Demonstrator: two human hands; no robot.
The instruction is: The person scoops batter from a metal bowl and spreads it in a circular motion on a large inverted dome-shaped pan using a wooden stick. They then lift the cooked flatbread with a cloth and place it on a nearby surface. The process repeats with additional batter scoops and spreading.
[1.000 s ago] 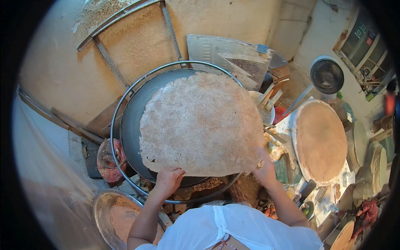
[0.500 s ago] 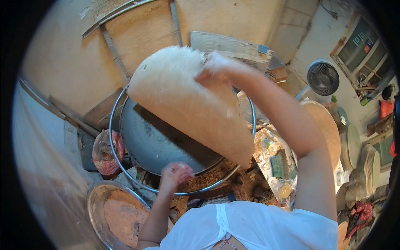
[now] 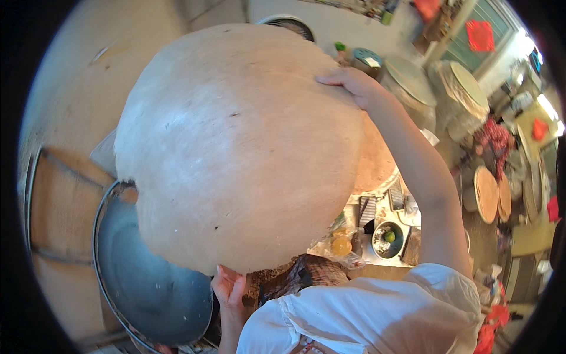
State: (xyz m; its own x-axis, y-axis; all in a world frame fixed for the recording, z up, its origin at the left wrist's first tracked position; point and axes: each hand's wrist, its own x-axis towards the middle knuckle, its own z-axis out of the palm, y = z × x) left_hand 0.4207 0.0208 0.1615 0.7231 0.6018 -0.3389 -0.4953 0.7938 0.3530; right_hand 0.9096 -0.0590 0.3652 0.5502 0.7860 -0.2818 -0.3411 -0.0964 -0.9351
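A large, thin, round pancake [image 3: 236,141], pale tan and shiny on its left part, is spread out between my hands and fills the middle of the view. My right hand [image 3: 352,87] grips its far right edge, thumb on the upper face. At the near edge, my left hand [image 3: 229,287] pinches the rim between thumb and fingers. Partly under it, at the lower left, lies a wide dark round griddle [image 3: 153,295] with bare metal showing. Beyond the right side of the held sheet, another tan round pancake [image 3: 377,156] shows in part.
A table [image 3: 386,203] on the right bears a metal bowl [image 3: 388,239] with a green item inside. Covered tall bins [image 3: 410,82] stand at the back right, beside a wall. A metal frame [image 3: 35,200] leans at the far left.
The pancake has come off the griddle and swung right. My left hand, empty before, now grips its near edge. The view has turned to the right.
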